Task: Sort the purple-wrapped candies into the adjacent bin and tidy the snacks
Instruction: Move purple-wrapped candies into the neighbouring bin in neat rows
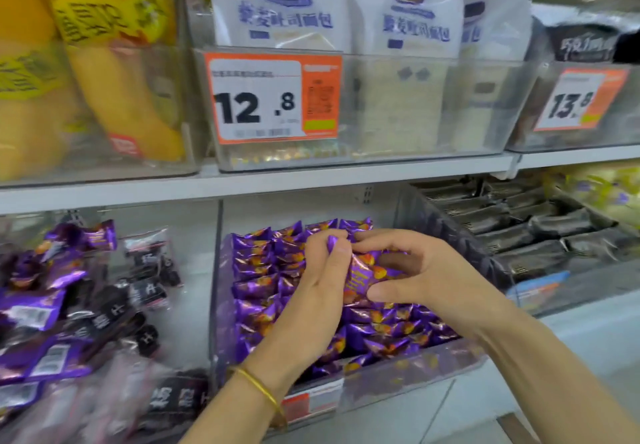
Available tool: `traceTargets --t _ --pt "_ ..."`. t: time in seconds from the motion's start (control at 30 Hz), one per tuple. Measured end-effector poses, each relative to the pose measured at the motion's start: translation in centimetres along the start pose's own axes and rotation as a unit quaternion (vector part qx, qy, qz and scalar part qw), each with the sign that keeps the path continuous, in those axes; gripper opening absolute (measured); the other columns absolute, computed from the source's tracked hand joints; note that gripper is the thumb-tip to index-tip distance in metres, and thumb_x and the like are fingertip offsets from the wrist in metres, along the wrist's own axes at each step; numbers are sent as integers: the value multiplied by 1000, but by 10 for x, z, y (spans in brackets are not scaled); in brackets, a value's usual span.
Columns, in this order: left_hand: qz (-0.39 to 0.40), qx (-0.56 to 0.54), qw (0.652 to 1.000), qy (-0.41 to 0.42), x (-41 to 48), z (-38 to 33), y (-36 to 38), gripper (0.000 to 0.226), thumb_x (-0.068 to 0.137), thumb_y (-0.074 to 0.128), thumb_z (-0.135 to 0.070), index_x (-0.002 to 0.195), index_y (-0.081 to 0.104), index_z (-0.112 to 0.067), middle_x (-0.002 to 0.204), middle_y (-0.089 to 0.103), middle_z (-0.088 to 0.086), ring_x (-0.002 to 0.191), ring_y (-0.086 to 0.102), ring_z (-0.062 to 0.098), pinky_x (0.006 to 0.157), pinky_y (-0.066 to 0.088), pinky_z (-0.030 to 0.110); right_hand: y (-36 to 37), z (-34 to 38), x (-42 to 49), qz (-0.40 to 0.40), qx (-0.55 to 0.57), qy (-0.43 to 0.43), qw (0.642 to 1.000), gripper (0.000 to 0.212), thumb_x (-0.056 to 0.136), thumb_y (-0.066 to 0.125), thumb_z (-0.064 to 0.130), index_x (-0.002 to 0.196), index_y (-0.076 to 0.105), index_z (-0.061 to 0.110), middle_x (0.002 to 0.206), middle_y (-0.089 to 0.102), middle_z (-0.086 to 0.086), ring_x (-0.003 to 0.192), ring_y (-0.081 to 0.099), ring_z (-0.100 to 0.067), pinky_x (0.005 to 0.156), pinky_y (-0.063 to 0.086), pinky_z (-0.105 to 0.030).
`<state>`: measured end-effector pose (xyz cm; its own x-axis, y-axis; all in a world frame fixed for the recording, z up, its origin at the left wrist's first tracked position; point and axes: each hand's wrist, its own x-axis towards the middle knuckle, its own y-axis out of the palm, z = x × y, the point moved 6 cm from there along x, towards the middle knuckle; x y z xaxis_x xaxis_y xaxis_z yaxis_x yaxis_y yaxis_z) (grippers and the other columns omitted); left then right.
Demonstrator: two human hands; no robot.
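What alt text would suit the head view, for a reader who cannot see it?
The left hand and the right hand hold one purple-wrapped candy over a clear bin full of such candies. The neighbouring bin on the left mixes purple and dark packets.

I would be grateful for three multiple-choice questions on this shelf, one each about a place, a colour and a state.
1. The purple candy bin stands: A) on the upper shelf; B) between the mixed bin and the dark packet bin; C) on the floor.
2. The wrist bangle is: A) gold; B) silver; C) red.
3. The candy above the bin is gripped by: A) nobody; B) one hand; C) both hands.
Answers: 1 B, those bins flank it; 2 A, it gleams yellow; 3 C, left hand and right hand both pinch it.
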<state>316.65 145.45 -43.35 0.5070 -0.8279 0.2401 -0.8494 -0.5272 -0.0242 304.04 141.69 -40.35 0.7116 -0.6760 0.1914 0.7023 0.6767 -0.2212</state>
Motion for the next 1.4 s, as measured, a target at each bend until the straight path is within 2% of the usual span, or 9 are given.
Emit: traceTargets --t 0.1,0.2,0.33,0.47,0.67,0.8,0.97,1.2,1.4 --pt "74 27 997 3 5 7 23 18 90 44 -43 94 53 -28 99 52 -20 89 50 -22 87 39 13 -30 -15 -1 -46 -4 9 999 40 60 76 -12 89 71 15 110 69 5 97 67 -13 79 54 -23" --pt "189 102 976 -35 -5 13 33 52 84 32 -70 126 42 -41 131 47 -16 123 42 -2 108 32 28 -61 -28 -2 -74 -30 37 996 30 59 78 -6 81 69 13 105 71 2 96 67 -17 84 54 -29" --pt "160 209 965 21 -4 11 23 28 96 46 -26 123 51 -22 115 53 -9 102 49 -1 84 32 -2 -94 -47 -5 -101 -83 78 988 26 65 74 -13 73 63 10 94 71 -18 80 65 -21 77 50 -36" --pt "189 326 925 53 -3 24 30 28 92 54 -19 120 56 -18 114 54 -3 111 49 15 98 36 26 -87 -66 1 -60 -187 107 975 30 66 76 -12 71 62 15 83 68 -18 73 59 -25 71 49 -38" --pt "203 396 890 100 -6 25 35 31 93 52 -26 124 54 -27 130 47 -12 126 35 11 100 26 19 -94 -75 2 -108 -232 118 959 30 70 74 -8 73 61 19 79 66 -11 73 60 -26 72 51 -40" --pt "210 411 880 115 -7 21 39 35 93 53 -27 128 51 -28 131 44 -12 125 32 11 99 25 18 -94 -70 1 -133 -201 108 964 27 74 70 -8 77 61 17 72 64 -5 60 58 -7 60 48 -17" --pt "200 345 911 104 1 14 50 49 92 55 -29 138 39 -29 130 45 -11 117 44 7 94 38 21 -86 -62 -4 -124 -150 100 976 18 75 70 -7 85 64 7 59 62 4 42 52 0 43 39 -10" --pt "119 283 949 76 21 16 49 14 86 64 -18 100 66 -17 85 64 -3 77 57 6 66 41 10 -88 -67 -6 -138 -230 117 956 36 69 80 9 95 57 13 98 61 -7 87 60 -20 70 48 -19" --pt "67 238 967 62 19 19 36 8 87 62 -14 91 62 -20 75 57 -13 68 52 -1 60 40 4 -55 -87 -5 52 -453 154 877 50 63 80 45 103 60 23 108 46 5 98 51 -18 87 48 -32"
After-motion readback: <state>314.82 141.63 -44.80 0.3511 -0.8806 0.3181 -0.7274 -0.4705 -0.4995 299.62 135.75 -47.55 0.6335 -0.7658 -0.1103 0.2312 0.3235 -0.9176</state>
